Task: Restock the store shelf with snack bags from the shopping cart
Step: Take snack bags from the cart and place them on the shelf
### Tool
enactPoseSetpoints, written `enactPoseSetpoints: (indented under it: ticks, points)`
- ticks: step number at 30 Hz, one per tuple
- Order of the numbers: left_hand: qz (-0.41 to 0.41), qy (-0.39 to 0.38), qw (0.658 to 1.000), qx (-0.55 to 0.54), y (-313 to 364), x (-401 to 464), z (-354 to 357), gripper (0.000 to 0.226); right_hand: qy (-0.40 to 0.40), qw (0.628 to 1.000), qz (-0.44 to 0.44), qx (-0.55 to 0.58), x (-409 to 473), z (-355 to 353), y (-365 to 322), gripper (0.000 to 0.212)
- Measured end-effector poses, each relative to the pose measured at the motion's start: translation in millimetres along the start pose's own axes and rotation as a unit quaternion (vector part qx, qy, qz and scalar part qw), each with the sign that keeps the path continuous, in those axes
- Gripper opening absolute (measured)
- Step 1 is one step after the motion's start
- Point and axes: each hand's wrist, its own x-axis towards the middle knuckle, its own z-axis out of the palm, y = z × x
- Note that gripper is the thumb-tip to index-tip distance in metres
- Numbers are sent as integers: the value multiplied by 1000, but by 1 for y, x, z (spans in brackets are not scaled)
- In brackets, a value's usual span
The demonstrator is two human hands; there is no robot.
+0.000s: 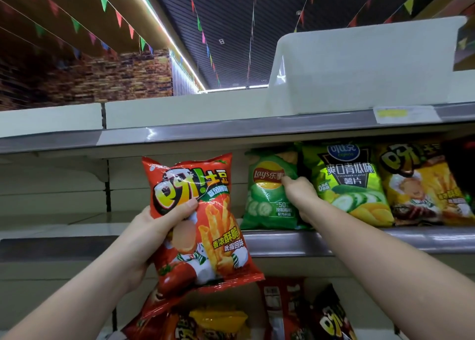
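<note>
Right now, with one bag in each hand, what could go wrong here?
The left hand pinches the red fries bag only at its left edge, in mid-air off the shelf, so it may slip. The right hand is wedged between the green Lay's bag and the cucumber chips bag; pushing there could tip either upright bag over the shelf lip.

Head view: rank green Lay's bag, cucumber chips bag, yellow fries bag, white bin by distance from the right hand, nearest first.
From the right hand:
1. Green Lay's bag, touched, at its left.
2. Cucumber chips bag, just right.
3. Yellow fries bag, further right on the same shelf.
4. White bin, shelf above.
</note>
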Motion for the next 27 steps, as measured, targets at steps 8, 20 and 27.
enactPoseSetpoints:
  ticks: [8, 20, 27]
  points:
    - [10, 13, 1000, -16, 4, 2, -3, 37, 16, 960, -256, -110, -61, -6, -3, 60]
    - [-17, 62, 997, -44, 8, 32, -9, 52, -328, 935, -56, 125, -104, 42, -19, 58]
    - [68, 151, 979, 120, -6, 71, -17, 75, -238, 965, -14, 106, -61, 72, -31, 47]
